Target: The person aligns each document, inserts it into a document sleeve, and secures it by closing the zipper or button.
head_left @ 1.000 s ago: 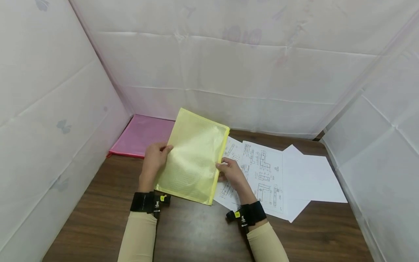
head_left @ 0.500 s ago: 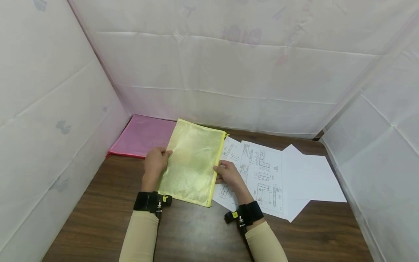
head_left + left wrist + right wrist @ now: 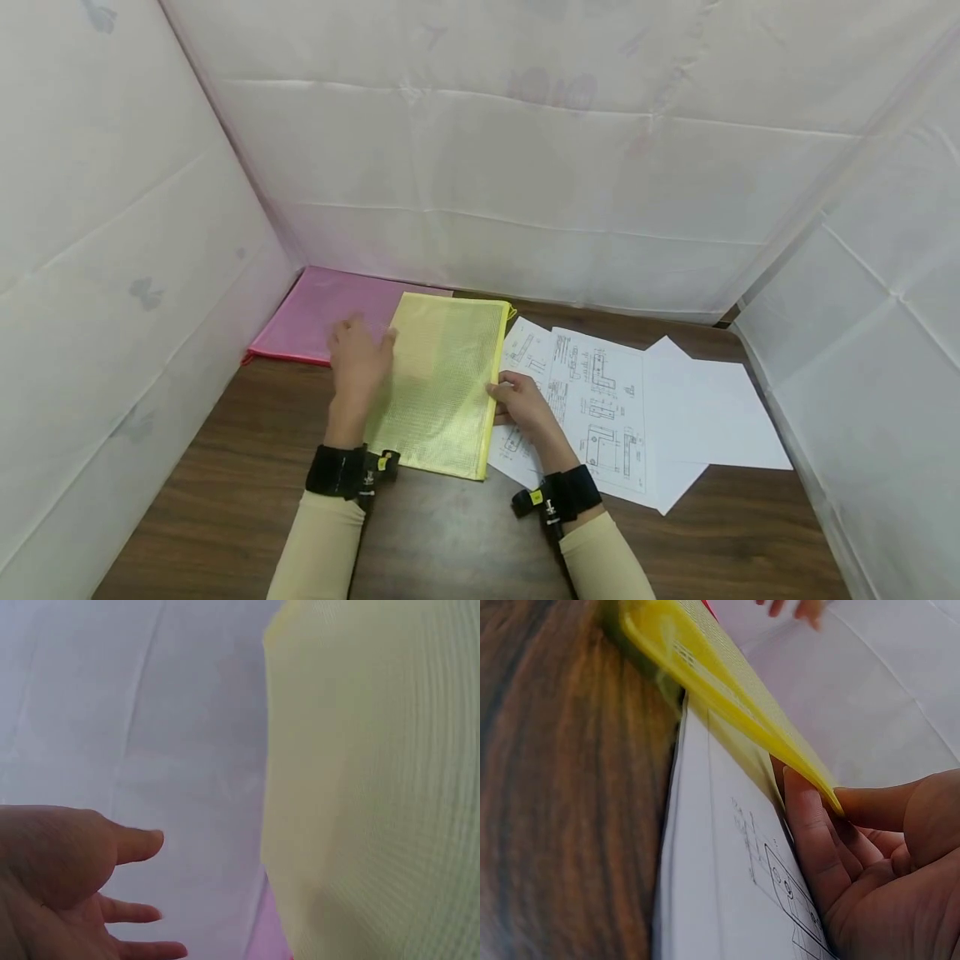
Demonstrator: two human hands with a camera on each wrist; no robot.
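While the right hand [image 3: 522, 402] pinches the long right edge of the yellow pouch [image 3: 442, 379], thumb on top and fingers curled beneath, the pouch lies low at the centre of the frame, its near end on the desk [image 3: 450, 533] and its right side overlapping the printed sheets [image 3: 600, 400]. In the right wrist view that edge [image 3: 727, 690] sits lifted slightly off the paper [image 3: 720, 885], held between thumb and fingertips [image 3: 810, 825]. The left hand [image 3: 358, 358] is spread and relaxed at the pouch's left edge, blurred; the left wrist view shows its fingers [image 3: 135, 844] apart from the mesh [image 3: 375, 780], gripping nothing.

The pouch looks light, thin and floppy, a plastic mesh likely to sag and slide on paper, so a hold along the stiffer zip edge or on two opposite sides seems best. A pink pouch [image 3: 322, 312] lies flat at the left, behind it.
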